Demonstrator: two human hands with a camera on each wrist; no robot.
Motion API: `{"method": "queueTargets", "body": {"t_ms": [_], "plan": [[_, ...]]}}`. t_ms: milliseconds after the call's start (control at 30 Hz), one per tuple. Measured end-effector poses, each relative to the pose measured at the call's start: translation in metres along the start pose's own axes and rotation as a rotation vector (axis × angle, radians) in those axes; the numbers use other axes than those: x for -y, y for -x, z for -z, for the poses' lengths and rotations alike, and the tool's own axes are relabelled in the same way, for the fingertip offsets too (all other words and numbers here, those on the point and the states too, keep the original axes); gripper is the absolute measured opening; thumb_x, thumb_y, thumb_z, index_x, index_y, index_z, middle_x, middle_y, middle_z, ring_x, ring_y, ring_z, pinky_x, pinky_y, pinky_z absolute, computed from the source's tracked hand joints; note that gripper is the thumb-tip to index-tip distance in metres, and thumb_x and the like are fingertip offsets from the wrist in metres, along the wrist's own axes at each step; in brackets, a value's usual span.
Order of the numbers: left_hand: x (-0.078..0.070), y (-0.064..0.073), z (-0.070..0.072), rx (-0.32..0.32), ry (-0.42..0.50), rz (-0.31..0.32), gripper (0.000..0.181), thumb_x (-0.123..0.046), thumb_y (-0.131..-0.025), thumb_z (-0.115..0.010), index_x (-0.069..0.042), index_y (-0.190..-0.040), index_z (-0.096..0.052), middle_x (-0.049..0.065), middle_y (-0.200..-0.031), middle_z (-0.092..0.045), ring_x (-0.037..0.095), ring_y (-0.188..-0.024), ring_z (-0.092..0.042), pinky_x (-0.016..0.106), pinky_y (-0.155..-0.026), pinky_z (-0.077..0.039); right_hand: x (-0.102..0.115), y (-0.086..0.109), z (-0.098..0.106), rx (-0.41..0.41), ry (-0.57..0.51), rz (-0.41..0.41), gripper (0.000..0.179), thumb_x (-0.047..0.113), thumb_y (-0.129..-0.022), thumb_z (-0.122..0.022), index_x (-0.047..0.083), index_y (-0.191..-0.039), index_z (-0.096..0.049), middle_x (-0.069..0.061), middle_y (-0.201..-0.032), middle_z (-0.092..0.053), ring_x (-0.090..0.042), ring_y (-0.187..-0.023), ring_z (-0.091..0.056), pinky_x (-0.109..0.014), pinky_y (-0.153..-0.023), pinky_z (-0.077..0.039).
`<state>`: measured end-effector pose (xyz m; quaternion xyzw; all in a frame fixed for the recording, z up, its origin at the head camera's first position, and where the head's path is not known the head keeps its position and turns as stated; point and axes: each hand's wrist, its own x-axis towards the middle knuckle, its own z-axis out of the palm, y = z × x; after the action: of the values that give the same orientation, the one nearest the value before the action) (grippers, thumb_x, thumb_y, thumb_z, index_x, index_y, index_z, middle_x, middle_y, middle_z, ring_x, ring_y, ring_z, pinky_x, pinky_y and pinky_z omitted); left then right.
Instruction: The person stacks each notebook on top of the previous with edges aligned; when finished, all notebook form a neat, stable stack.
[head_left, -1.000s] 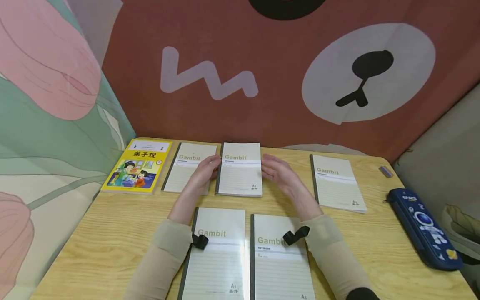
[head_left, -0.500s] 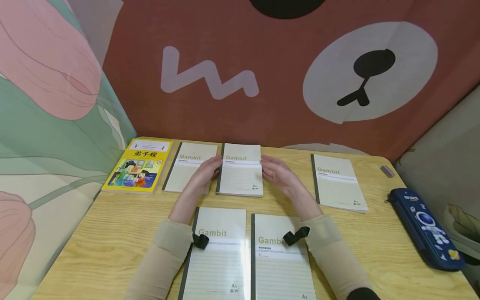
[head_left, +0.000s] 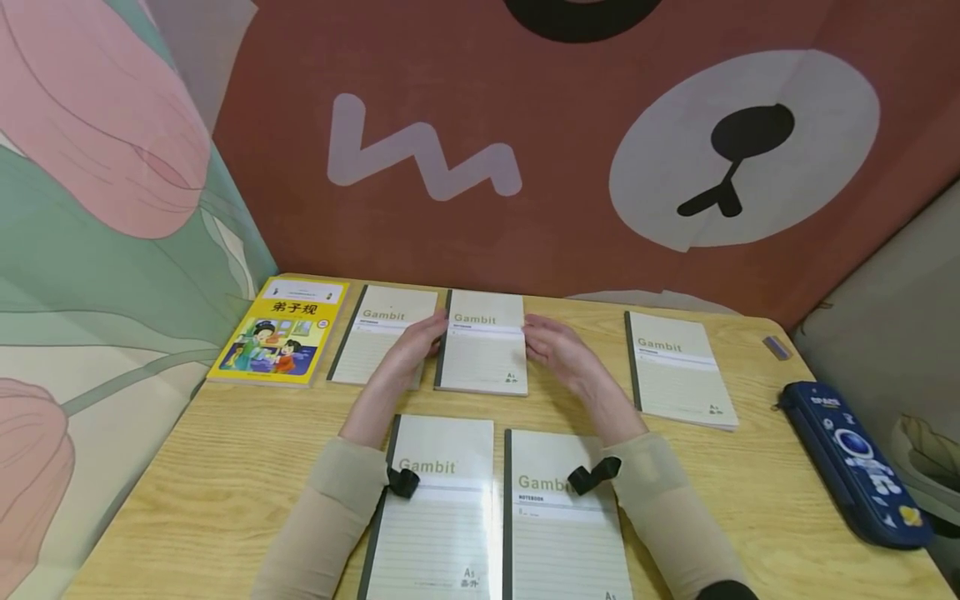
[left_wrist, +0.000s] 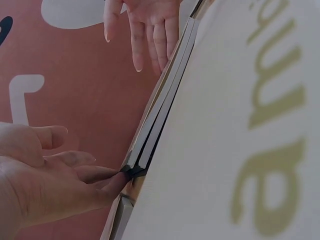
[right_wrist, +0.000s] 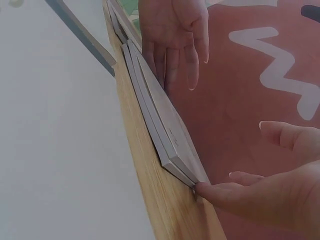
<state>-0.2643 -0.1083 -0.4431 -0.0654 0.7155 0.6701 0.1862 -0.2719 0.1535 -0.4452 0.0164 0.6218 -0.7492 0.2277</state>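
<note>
Two Gambit notebooks (head_left: 483, 358) lie stacked at the back middle of the table, dark spine to the left. Their paired edges (right_wrist: 150, 110) show in the right wrist view, with a narrow gap between the covers. My left hand (head_left: 408, 350) is at the spine side, its extended fingers touching the stack's edge. On the opposite side, the straight fingers of my right hand (head_left: 562, 350) rest against the page edge. In the left wrist view, the left hand's fingertips (left_wrist: 117, 180) meet the spine's corner. Neither hand curls round the notebooks.
Another notebook (head_left: 375, 350) lies left of the stack, beside a yellow picture book (head_left: 281, 333). Two more notebooks, one left (head_left: 435, 525) and one right (head_left: 562, 542), lie under the forearms. Further right are a notebook (head_left: 682, 375), an eraser (head_left: 777, 347) and a blue pencil case (head_left: 855, 467).
My right fingertips have drawn in slightly against the stack's right edge, and the top notebook sits slightly nearer to me. The left hand stays at the spine. The head view has shifted slightly.
</note>
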Motion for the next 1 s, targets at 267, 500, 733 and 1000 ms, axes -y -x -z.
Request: {"method": "queueTargets", "body": {"t_ms": [267,500,733,1000], "plan": [[0.0009,-0.0005,-0.0013,-0.001,-0.012,-0.005,0.060,-0.034,-0.110,-0.043,-0.013,-0.164,-0.026,-0.003,-0.175,-0.017,0.018,-0.162,-0.015,0.041,-0.132,-0.023,-0.0003,0.0019,-0.0002,0.014,0.014,0.010,0.068,0.011,-0.107,-0.048,-0.002,-0.163,-0.012,-0.023,-0.169,-0.024,-0.031,-0.159,-0.024,-0.045,-0.133,-0.020],[0.0021,-0.0009,-0.0006,0.010,-0.014,-0.002,0.061,-0.034,-0.111,-0.042,-0.015,-0.165,-0.023,-0.004,-0.175,-0.014,0.019,-0.163,-0.013,0.040,-0.132,-0.024,0.0001,0.0031,0.0001,0.029,0.023,0.007,0.069,0.011,-0.107,-0.048,-0.003,-0.163,-0.011,-0.023,-0.170,-0.022,-0.031,-0.159,-0.022,-0.046,-0.133,-0.019],[0.0014,0.0022,0.0007,0.047,-0.003,-0.004,0.063,-0.034,-0.111,-0.041,-0.014,-0.166,-0.018,-0.001,-0.176,-0.012,0.020,-0.163,-0.011,0.040,-0.133,-0.023,-0.0008,0.0039,0.0007,0.044,0.003,-0.007,0.067,0.010,-0.108,-0.048,-0.002,-0.163,-0.013,-0.020,-0.171,-0.020,-0.029,-0.160,-0.021,-0.045,-0.133,-0.017],[0.0001,0.0029,0.0025,0.073,0.007,-0.007,0.063,-0.032,-0.111,-0.040,-0.013,-0.166,-0.016,0.002,-0.176,-0.010,0.022,-0.163,-0.012,0.041,-0.133,-0.021,-0.0002,0.0063,-0.0019,0.052,0.024,-0.006,0.068,0.011,-0.107,-0.049,-0.001,-0.164,-0.013,-0.017,-0.173,-0.015,-0.027,-0.161,-0.016,-0.044,-0.134,-0.014]]}}
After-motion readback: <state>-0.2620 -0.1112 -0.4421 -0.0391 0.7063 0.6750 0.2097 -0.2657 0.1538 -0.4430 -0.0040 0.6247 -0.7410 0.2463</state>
